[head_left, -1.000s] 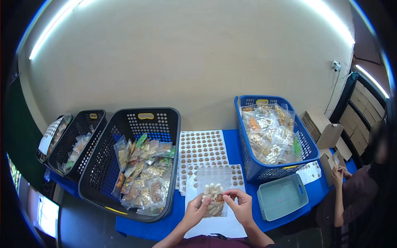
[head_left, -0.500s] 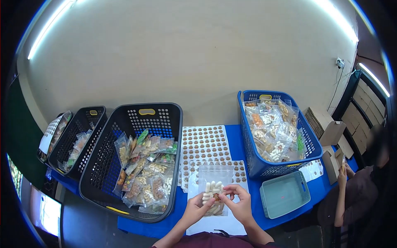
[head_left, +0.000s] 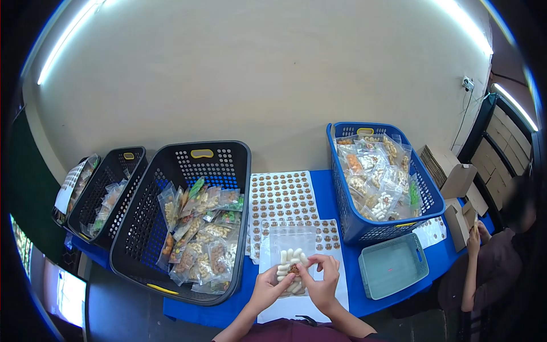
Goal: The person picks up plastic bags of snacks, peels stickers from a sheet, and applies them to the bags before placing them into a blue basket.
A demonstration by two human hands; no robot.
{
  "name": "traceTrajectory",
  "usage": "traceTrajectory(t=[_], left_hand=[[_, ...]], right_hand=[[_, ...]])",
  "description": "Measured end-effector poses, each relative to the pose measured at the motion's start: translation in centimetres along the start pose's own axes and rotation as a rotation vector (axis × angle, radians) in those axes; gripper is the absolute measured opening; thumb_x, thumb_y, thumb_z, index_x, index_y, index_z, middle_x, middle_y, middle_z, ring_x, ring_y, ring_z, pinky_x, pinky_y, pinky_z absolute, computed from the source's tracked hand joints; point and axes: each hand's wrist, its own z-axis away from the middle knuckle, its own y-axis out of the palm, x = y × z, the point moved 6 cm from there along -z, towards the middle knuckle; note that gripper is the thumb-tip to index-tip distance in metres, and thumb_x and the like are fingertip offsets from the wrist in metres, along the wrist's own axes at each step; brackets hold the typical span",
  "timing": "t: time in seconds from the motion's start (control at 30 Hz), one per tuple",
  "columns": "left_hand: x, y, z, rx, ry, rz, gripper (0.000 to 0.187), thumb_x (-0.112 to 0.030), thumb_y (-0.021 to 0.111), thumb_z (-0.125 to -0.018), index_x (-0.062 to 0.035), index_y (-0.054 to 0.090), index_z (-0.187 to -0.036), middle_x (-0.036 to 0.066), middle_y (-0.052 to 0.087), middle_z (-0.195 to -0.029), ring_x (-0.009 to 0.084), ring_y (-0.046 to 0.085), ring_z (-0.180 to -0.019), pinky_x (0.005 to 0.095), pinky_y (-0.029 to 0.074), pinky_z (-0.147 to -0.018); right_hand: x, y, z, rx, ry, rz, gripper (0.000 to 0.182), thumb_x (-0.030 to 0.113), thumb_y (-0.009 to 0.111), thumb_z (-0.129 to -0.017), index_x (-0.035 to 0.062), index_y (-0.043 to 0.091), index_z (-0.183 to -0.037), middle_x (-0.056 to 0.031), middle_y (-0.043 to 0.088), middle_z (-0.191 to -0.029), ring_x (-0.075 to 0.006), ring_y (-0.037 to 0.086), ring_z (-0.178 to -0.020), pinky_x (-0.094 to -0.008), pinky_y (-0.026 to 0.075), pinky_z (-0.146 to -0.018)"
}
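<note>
A clear bag of white pieces point(head_left: 293, 253) is held over a sticker sheet near the table's front edge. My left hand point(head_left: 269, 289) grips the bag's left side, its thumb beside a round brown sticker point(head_left: 293, 269) on the bag. At the bag's right side, my right hand point(head_left: 323, 283) has its thumb at the sticker and its fingers curled at the bag's edge. Sheets of round brown stickers point(head_left: 282, 196) lie just behind the bag on the blue table point(head_left: 356, 285).
Left stand black baskets point(head_left: 236, 165) holding filled bags. A blue basket point(head_left: 364, 228) of bags stands back right, with a shallow green-grey tray point(head_left: 393, 271) before it. Open cardboard boxes point(head_left: 458, 182) and another person point(head_left: 490, 268) are at the far right.
My right hand's fingers have shifted slightly and curled more at the bag's edge. My left hand still holds the bag. The view has moved slightly.
</note>
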Motion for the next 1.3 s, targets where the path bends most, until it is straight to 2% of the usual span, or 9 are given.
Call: traceTrajectory(t=[0.07,0.17,0.2,0.3,0.57,0.7,0.77,1.07,1.3], left_hand=[[0.0,0.1,0.2,-0.010,-0.007,0.134,0.029,-0.011,0.056,-0.080,0.0049,0.049,-0.103,0.008,0.057,-0.093,0.0089,0.055,-0.079,0.0212,0.046,-0.067],[-0.2,0.2,0.2,-0.005,-0.032,0.227,0.028,-0.011,0.056,-0.081,0.0044,0.049,-0.104,0.007,0.056,-0.094,0.0092,0.055,-0.081,0.0213,0.046,-0.069],[-0.2,0.2,0.2,0.001,-0.044,0.241,0.028,-0.011,0.056,-0.081,0.0044,0.049,-0.104,0.008,0.056,-0.095,0.0094,0.055,-0.082,0.0215,0.046,-0.069],[0.6,0.9,0.1,0.081,-0.043,0.143,0.028,-0.010,0.056,-0.081,0.0048,0.049,-0.103,0.008,0.057,-0.093,0.0094,0.055,-0.082,0.0219,0.046,-0.070],[-0.3,1.8,0.2,0.103,0.013,-0.091,0.027,-0.011,0.057,-0.080,0.0055,0.050,-0.099,0.008,0.058,-0.088,0.0088,0.056,-0.077,0.0210,0.047,-0.066],[0.2,1.5,0.0,0.018,0.000,0.067,0.026,-0.014,0.056,-0.081,0.0051,0.051,-0.097,0.007,0.059,-0.085,0.0075,0.055,-0.073,0.0197,0.046,-0.061],[1.2,0.8,-0.3,-0.028,-0.085,0.113,0.025,-0.017,0.055,-0.082,0.0049,0.053,-0.095,0.006,0.059,-0.082,0.0063,0.054,-0.071,0.0188,0.045,-0.059],[2.1,-1.0,-1.5,-0.156,0.021,0.019,0.026,-0.018,0.045,-0.087,0.0064,0.054,-0.092,0.009,0.060,-0.082,0.0091,0.056,-0.071,0.0209,0.046,-0.061],[0.1,1.1,-1.0,-0.009,0.009,0.086,0.027,-0.015,0.053,-0.083,0.0055,0.050,-0.101,0.008,0.059,-0.089,0.0084,0.055,-0.075,0.0194,0.045,-0.063]], right_hand=[[-0.8,0.1,0.1,-0.084,0.050,-0.026,0.027,0.010,0.067,-0.067,0.0034,0.052,-0.089,-0.0064,0.052,-0.085,-0.0111,0.044,-0.064,-0.0270,0.035,-0.065],[-3.9,2.1,0.5,-0.022,0.372,-0.796,0.030,0.011,0.066,-0.071,0.0017,0.050,-0.094,-0.0094,0.047,-0.092,-0.0107,0.047,-0.072,-0.0245,0.040,-0.065],[-2.8,2.0,0.3,0.110,0.370,-0.809,0.028,0.009,0.062,-0.074,-0.0010,0.049,-0.097,-0.0081,0.050,-0.095,-0.0078,0.049,-0.080,-0.0206,0.042,-0.071],[-3.6,3.3,1.5,0.363,0.520,-0.859,0.025,0.008,0.060,-0.076,-0.0028,0.051,-0.096,-0.0074,0.056,-0.090,-0.0093,0.053,-0.080,-0.0214,0.044,-0.068],[-4.8,2.8,2.2,0.223,0.580,-0.895,0.019,0.013,0.057,-0.080,-0.0029,0.058,-0.090,-0.0055,0.059,-0.080,-0.0082,0.055,-0.072,-0.0213,0.044,-0.065],[-5.1,3.4,2.1,0.315,0.559,-0.835,0.021,0.017,0.055,-0.082,-0.0021,0.056,-0.091,-0.0060,0.059,-0.083,-0.0079,0.054,-0.076,-0.0213,0.043,-0.066],[-4.8,3.6,2.1,0.377,0.480,-0.723,0.022,0.017,0.055,-0.081,-0.0020,0.054,-0.093,-0.0048,0.057,-0.085,-0.0077,0.052,-0.078,-0.0214,0.042,-0.069],[-2.5,3.8,2.4,0.448,0.318,-0.567,0.038,0.012,0.059,-0.077,-0.0020,0.044,-0.109,-0.0062,0.053,-0.097,-0.0103,0.050,-0.089,-0.0238,0.041,-0.077],[-4.5,3.2,2.4,0.417,0.517,-0.877,0.031,0.009,0.056,-0.079,-0.0037,0.047,-0.106,-0.0068,0.055,-0.096,-0.0102,0.053,-0.086,-0.0229,0.043,-0.075]])
